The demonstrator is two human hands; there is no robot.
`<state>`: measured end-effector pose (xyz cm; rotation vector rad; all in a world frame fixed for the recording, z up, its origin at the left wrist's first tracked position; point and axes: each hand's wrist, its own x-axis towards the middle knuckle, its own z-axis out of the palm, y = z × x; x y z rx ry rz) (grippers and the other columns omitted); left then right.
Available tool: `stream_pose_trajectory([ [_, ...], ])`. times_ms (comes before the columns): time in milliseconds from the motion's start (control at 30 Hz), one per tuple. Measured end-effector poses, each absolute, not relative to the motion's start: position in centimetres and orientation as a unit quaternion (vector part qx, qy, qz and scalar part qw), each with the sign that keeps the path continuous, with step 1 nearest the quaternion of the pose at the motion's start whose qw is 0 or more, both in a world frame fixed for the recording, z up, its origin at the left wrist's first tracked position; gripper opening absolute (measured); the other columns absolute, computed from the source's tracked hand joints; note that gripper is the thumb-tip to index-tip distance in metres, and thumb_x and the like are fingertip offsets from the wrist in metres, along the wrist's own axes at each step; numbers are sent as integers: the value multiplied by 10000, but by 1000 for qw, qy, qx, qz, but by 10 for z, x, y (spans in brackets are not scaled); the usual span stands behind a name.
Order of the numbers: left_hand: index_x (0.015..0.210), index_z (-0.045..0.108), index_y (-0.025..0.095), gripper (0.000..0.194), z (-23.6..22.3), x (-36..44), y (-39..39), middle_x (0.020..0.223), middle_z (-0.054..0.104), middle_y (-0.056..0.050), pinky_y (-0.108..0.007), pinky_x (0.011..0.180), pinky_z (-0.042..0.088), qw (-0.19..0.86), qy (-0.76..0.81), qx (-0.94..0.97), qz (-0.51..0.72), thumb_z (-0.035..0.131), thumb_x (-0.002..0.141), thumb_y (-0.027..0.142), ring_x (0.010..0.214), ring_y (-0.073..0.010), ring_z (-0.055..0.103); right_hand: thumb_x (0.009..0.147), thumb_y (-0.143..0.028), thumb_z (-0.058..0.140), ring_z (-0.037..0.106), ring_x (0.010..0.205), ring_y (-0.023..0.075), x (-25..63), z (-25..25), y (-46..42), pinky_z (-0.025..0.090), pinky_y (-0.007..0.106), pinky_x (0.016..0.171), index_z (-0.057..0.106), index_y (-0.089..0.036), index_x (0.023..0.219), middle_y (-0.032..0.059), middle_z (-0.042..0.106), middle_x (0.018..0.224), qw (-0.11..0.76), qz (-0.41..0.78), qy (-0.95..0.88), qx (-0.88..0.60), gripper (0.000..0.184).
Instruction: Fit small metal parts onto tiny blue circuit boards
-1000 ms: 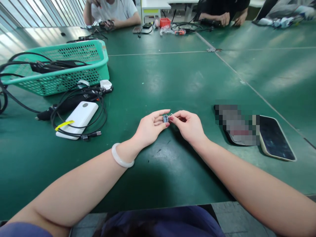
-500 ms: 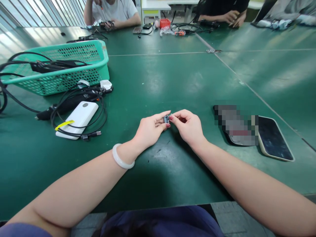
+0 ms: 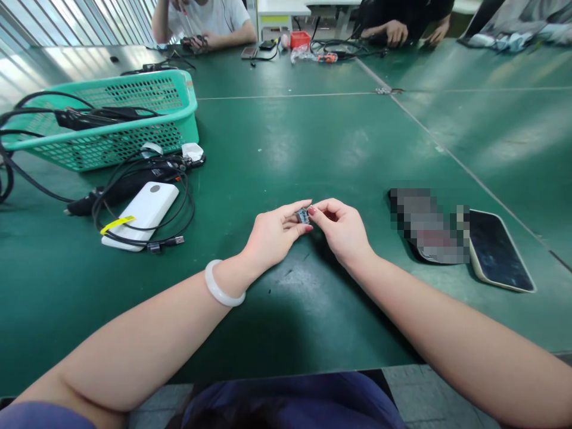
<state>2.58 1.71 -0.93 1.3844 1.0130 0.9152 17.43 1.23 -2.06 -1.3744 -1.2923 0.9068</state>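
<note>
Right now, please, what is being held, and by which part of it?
A small grey component, by its near edge in the left hand and its right end in the right hand.

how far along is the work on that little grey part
Done: the small grey part is already picked up, held in the fingers of the left hand. In hand: the right hand works at its edge. Left: probably finishing there and releasing it, as both hands are still occupied; its finer state is too small to tell.
</note>
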Motion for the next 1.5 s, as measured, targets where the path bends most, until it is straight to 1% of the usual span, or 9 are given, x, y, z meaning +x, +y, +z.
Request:
stream_pose_trajectory([
  [233,1222,640,169,462,-10,26,18,1052,749,-80,-399,992,520,551,430,596,396,682,762,172,933,-211,717,749,-362,640,459,581,115,172,-15,9,387,287,595,637,-193,674,3,579,690,494,344,-549,-580,185],
  [400,1248,619,145,488,-11,26,19,1065,743,-104,-398,969,533,574,423,577,399,684,768,210,947,-218,712,761,-346,653,486,589,121,171,-14,9,410,291,607,645,-200,686,4,607,687,479,352,-560,-577,165],
  [500,1247,617,132,490,-10,26,19,1077,739,-111,-390,942,545,590,429,557,396,673,762,171,921,-209,713,774,-342,651,503,601,127,171,-15,9,418,296,618,658,-200,706,12,629,704,475,348,-568,-575,157],
  [600,1250,608,107,484,-9,26,20,1077,739,-122,-369,914,555,598,436,548,389,638,767,110,866,-179,714,778,-324,654,507,600,124,171,-16,9,419,296,619,668,-198,702,14,641,717,469,333,-581,-576,148],
  [833,1201,621,100,451,-7,25,23,971,755,-98,-313,848,568,623,421,534,386,618,753,48,763,-121,697,793,-256,652,559,660,136,172,-18,10,441,291,639,707,-203,703,6,650,720,474,277,-627,-554,118],
  [1067,1124,651,120,393,-9,23,24,887,751,-78,-329,851,563,613,410,553,388,658,732,78,750,-129,690,806,-216,645,582,688,140,173,-17,7,458,289,655,704,-208,686,6,660,722,480,229,-648,-545,134],
  [1200,1114,659,114,370,-7,24,22,960,752,-100,-337,865,561,598,415,566,388,621,750,62,781,-137,698,800,-230,665,569,651,129,173,-14,6,444,280,630,712,-207,660,-3,653,679,473,214,-655,-549,149],
  [1367,1230,616,116,461,-7,26,21,1045,743,-106,-332,907,547,587,423,570,390,579,776,48,847,-144,705,799,-246,668,560,629,126,175,-14,8,431,278,603,715,-209,665,-6,654,671,478,216,-644,-556,147],
  [1500,1306,570,166,575,-10,25,21,1050,743,-75,-352,951,525,583,411,587,383,636,743,73,908,-164,702,802,-254,664,549,623,127,176,-15,9,428,279,600,713,-208,674,-5,649,671,475,209,-644,-563,144],
])
